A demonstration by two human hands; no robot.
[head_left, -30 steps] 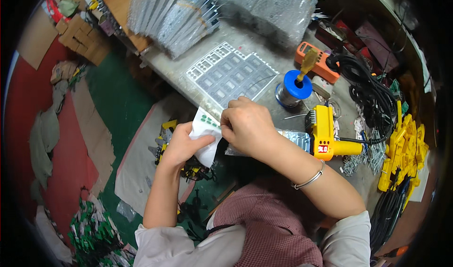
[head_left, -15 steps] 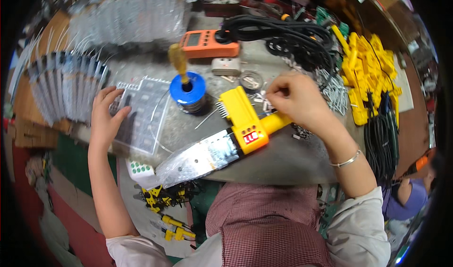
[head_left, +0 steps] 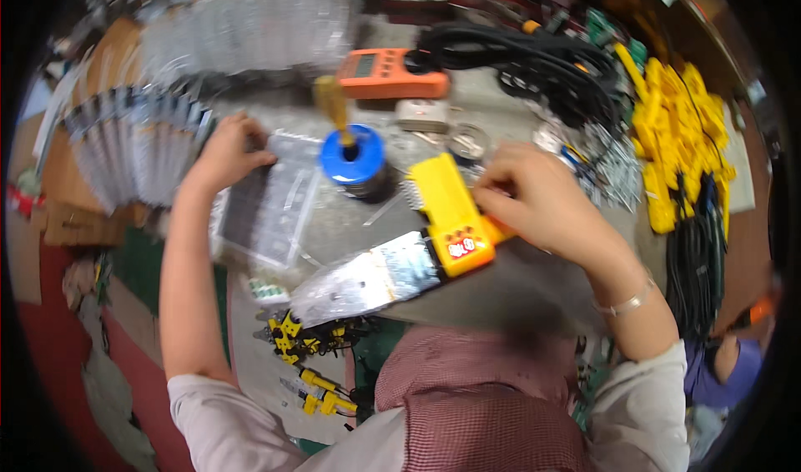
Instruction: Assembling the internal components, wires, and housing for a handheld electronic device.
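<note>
The fingers of your left hand (head_left: 227, 156) were bent and apart over the upper left of a flat grey sheet printed with pale lines (head_left: 279, 196); blur hid any contact. Those of your right hand (head_left: 542, 201) were close together by the handle end of a yellow plastic tool with a lit red display (head_left: 450, 205); whether they pinched anything was unclear. The tool's silver, film-wrapped end reached the grey worktop's (head_left: 517, 282) front edge, so a knock might have tipped it, or the white paper with green dots (head_left: 267, 291) beside it, off. A second earlier, both hands were on that paper.
</note>
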